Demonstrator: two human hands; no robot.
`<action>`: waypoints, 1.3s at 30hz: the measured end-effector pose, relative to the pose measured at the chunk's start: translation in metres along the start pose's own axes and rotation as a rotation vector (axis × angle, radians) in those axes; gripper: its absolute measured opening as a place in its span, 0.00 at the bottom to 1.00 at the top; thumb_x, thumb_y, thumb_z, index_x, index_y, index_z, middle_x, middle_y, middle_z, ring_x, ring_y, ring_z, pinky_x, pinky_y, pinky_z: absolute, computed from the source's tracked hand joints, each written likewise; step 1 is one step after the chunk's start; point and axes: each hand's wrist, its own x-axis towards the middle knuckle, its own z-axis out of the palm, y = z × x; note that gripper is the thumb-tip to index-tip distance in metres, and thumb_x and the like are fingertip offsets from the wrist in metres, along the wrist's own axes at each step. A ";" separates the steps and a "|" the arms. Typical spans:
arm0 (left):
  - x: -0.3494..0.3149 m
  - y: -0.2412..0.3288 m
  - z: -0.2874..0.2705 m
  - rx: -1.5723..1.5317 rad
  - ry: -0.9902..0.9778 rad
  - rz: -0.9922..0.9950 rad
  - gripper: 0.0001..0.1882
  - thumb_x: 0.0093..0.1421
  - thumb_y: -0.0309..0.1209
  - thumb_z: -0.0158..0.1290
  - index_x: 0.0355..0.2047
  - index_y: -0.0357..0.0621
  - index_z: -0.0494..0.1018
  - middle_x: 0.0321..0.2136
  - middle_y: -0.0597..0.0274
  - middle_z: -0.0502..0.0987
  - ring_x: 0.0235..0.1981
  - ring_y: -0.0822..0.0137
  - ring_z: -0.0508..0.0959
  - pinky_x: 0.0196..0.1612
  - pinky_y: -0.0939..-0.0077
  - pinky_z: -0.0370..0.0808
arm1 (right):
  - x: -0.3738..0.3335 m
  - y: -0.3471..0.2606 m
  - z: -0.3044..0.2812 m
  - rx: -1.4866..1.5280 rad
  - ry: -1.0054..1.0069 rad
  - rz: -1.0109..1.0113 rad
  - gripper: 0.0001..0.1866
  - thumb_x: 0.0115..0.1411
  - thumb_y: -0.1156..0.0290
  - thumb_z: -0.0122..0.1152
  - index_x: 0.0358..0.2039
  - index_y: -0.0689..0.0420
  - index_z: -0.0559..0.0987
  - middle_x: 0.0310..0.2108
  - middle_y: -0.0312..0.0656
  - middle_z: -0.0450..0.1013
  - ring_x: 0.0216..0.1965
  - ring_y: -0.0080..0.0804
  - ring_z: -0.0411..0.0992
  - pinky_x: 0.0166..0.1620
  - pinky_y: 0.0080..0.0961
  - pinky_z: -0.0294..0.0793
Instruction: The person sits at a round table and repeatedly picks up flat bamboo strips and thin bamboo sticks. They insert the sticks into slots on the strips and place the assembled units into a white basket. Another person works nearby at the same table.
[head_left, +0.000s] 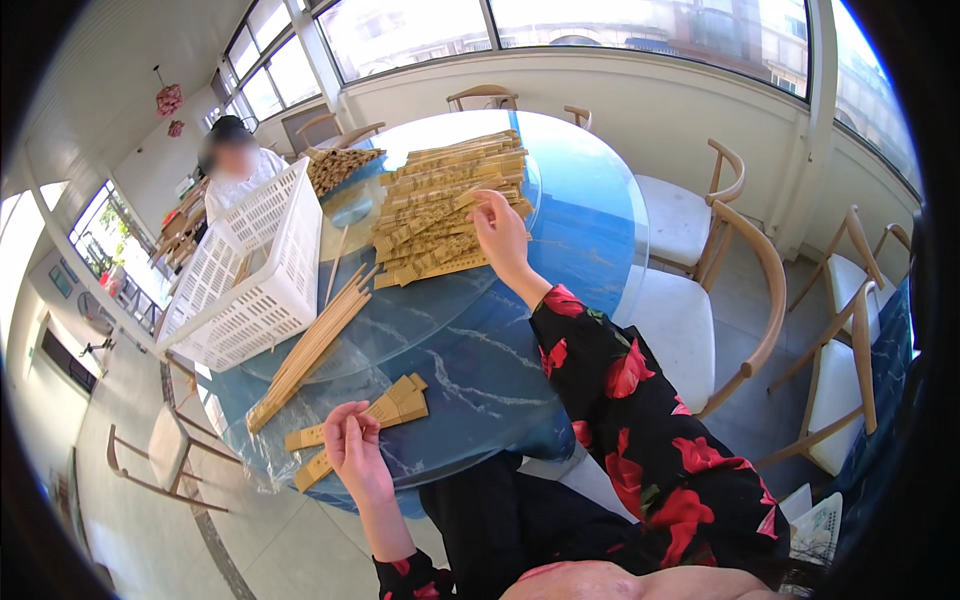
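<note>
A large heap of brown paper chopstick sleeves (440, 230) lies across the far middle of the round table. My right hand (503, 238) reaches over its right side, thumb and fingers closed on the end of one sleeve. Near the table's front edge is my left hand (357, 455), its fingers curled together; whether anything is in them I cannot make out. Beside and partly behind that hand lie several flat brown sleeves (400, 402), fanned across each other. A bundle of thin wooden chopsticks (315, 345) rests to the left, on clear plastic film.
A white slatted plastic basket (262, 305) stands tilted-looking at the table's left. Behind it is a pile of wooden sticks (340, 168) and a seated person (238, 165). Wooden chairs (675, 215) ring the right side. Glass covers the blue marbled table (470, 350).
</note>
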 end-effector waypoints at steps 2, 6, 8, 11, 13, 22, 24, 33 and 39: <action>0.001 -0.002 0.003 0.021 -0.032 -0.017 0.08 0.71 0.25 0.47 0.47 0.39 0.73 0.42 0.60 0.77 0.38 0.76 0.74 0.43 0.80 0.73 | -0.024 -0.027 0.002 -0.044 -0.166 -0.193 0.10 0.62 0.72 0.57 0.43 0.56 0.80 0.29 0.41 0.75 0.36 0.42 0.74 0.40 0.37 0.72; 0.000 -0.003 0.006 0.202 -0.072 -0.033 0.06 0.69 0.23 0.50 0.43 0.38 0.74 0.37 0.63 0.77 0.35 0.76 0.74 0.41 0.81 0.73 | -0.057 -0.034 0.023 -0.082 -0.567 -0.620 0.10 0.60 0.70 0.59 0.41 0.53 0.81 0.39 0.39 0.76 0.48 0.41 0.72 0.51 0.37 0.71; 0.000 -0.004 0.007 0.347 -0.083 -0.002 0.05 0.67 0.21 0.52 0.42 0.38 0.75 0.35 0.64 0.77 0.34 0.76 0.74 0.39 0.82 0.73 | -0.069 -0.028 0.028 -0.188 -0.611 -0.633 0.11 0.60 0.68 0.60 0.43 0.51 0.81 0.42 0.38 0.75 0.50 0.40 0.71 0.53 0.38 0.70; 0.009 0.009 0.002 0.772 -0.119 0.183 0.04 0.63 0.21 0.56 0.38 0.38 0.77 0.34 0.64 0.77 0.33 0.76 0.74 0.36 0.82 0.72 | -0.065 -0.027 0.026 -0.264 -0.626 -0.645 0.14 0.59 0.65 0.62 0.46 0.49 0.81 0.45 0.36 0.75 0.53 0.38 0.70 0.55 0.39 0.68; 0.016 0.017 -0.003 1.019 -0.108 0.352 0.05 0.60 0.21 0.59 0.37 0.39 0.78 0.33 0.63 0.77 0.31 0.77 0.73 0.34 0.82 0.71 | -0.062 -0.021 0.023 -0.278 -0.603 -0.658 0.16 0.59 0.64 0.63 0.48 0.48 0.81 0.45 0.35 0.74 0.54 0.36 0.69 0.55 0.38 0.67; 0.012 0.011 -0.023 0.924 -0.064 0.152 0.08 0.55 0.19 0.61 0.36 0.39 0.79 0.33 0.61 0.77 0.33 0.67 0.75 0.37 0.76 0.73 | -0.039 -0.012 0.009 -0.590 -0.487 -0.607 0.10 0.58 0.68 0.62 0.41 0.45 0.83 0.40 0.33 0.73 0.50 0.34 0.69 0.51 0.36 0.67; 0.010 0.014 -0.017 1.012 -0.106 0.197 0.09 0.54 0.19 0.62 0.36 0.39 0.79 0.33 0.62 0.78 0.34 0.67 0.75 0.38 0.76 0.73 | -0.031 -0.003 0.012 -0.595 -0.478 -0.589 0.10 0.59 0.70 0.60 0.40 0.44 0.84 0.39 0.33 0.73 0.49 0.34 0.70 0.51 0.35 0.67; 0.007 0.021 -0.008 1.235 -0.181 0.306 0.16 0.51 0.24 0.65 0.41 0.43 0.79 0.43 0.62 0.81 0.45 0.57 0.76 0.52 0.66 0.72 | -0.029 -0.013 0.013 -0.717 -0.509 -0.602 0.14 0.59 0.70 0.61 0.46 0.46 0.82 0.41 0.32 0.73 0.51 0.34 0.69 0.54 0.36 0.67; 0.006 0.024 0.000 1.327 -0.209 0.371 0.16 0.51 0.24 0.64 0.42 0.43 0.79 0.44 0.61 0.81 0.46 0.54 0.75 0.52 0.64 0.72 | -0.052 -0.044 0.014 -0.284 -0.635 -0.701 0.10 0.60 0.69 0.62 0.43 0.49 0.83 0.40 0.35 0.74 0.48 0.38 0.70 0.53 0.36 0.70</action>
